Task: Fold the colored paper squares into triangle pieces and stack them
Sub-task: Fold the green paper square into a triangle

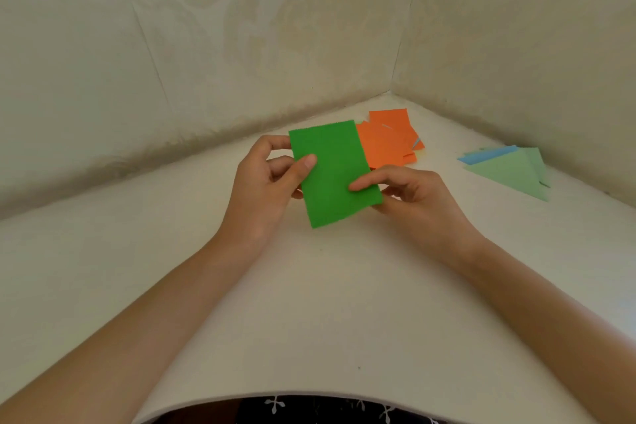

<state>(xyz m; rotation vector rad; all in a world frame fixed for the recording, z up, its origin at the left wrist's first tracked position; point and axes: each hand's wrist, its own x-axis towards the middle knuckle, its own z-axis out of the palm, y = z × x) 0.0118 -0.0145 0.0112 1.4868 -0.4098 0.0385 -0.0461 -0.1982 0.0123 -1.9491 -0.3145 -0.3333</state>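
Observation:
A dark green paper rectangle (335,172) is held above the white table, tilted a little to the left. My left hand (265,189) pinches its left edge, thumb on top and fingers behind. My right hand (409,193) pinches its lower right edge, thumb on the front face. Behind the green paper lies a loose pile of orange paper squares (389,139). At the right sits a stack of folded triangles (509,169), light green on top with a blue one showing beneath.
The white table (327,286) fills a corner between two pale patterned walls (206,27). Its curved front edge runs along the bottom, with dark patterned clothing (309,410) below it.

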